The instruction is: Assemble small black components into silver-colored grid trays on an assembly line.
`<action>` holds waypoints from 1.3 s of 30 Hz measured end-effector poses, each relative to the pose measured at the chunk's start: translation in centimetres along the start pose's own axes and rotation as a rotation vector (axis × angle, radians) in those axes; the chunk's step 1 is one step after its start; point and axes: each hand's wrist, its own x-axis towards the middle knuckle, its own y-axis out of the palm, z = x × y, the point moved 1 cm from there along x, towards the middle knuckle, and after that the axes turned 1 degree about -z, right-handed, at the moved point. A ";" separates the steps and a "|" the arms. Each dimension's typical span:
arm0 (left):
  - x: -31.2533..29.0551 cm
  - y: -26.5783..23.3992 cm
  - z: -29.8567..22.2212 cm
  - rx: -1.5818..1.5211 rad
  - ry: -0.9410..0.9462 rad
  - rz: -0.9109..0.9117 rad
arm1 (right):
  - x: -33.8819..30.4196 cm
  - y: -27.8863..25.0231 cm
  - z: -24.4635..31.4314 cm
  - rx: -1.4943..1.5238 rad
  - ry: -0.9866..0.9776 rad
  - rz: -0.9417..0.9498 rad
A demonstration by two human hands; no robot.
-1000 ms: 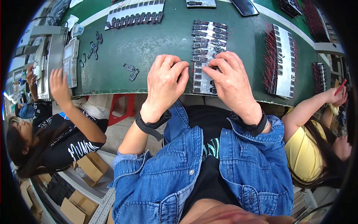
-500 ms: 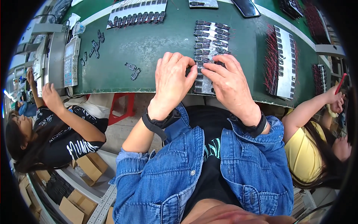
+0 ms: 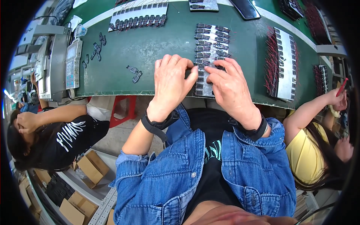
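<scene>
Hands and plate, seen from above. The metal plate (image 3: pixel 209 89) lies on the green counter (image 3: pixel 176 41) between my two hands, its long axis running away from my body and its far end leaning slightly to the right. My left hand (image 3: pixel 172 80) stands at the plate's left long edge, its palm and wrist clear of the metal; my right hand (image 3: pixel 230 84) comes in over the right long edge with its fingers reaching leftward across the surface, so it covers more of the plate. The left row of black modules (image 3: pixel 203 42) is the key line: it begins just to the right of my left fingertips, and the fingertips of both hands converge on one place in it, in the half nearer to me. The left thumb and forefinger stand on the row's outer side, the right fingertips on its inner side. Left hand: fingers bent, thumb and forefinger drawn close together. Right hand: fingers curled downward, slightly spread. I cannot tell whether either grips a module, since the fingers hide the contact. Beyond my fingertips, modules line both long edges of the plate. Loose black parts (image 3: pixel 137 76) lie to the left of my left hand, apart from it; well to the right of my right hand, a second plate (image 3: pixel 288 75), edged with red wires (image 3: pixel 271 63), also runs away from me.
</scene>
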 end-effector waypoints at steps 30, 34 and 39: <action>-0.1 0.6 0.4 0.002 -0.008 0.049 | 0.1 -0.1 0.7 -0.124 0.046 0.025; -0.3 0.4 0.6 -0.012 0.004 0.051 | 0.2 -0.2 0.7 -0.143 0.041 0.035; -0.5 -0.6 0.9 -0.044 -0.026 -0.004 | 0.2 -0.2 0.8 -0.149 0.033 0.033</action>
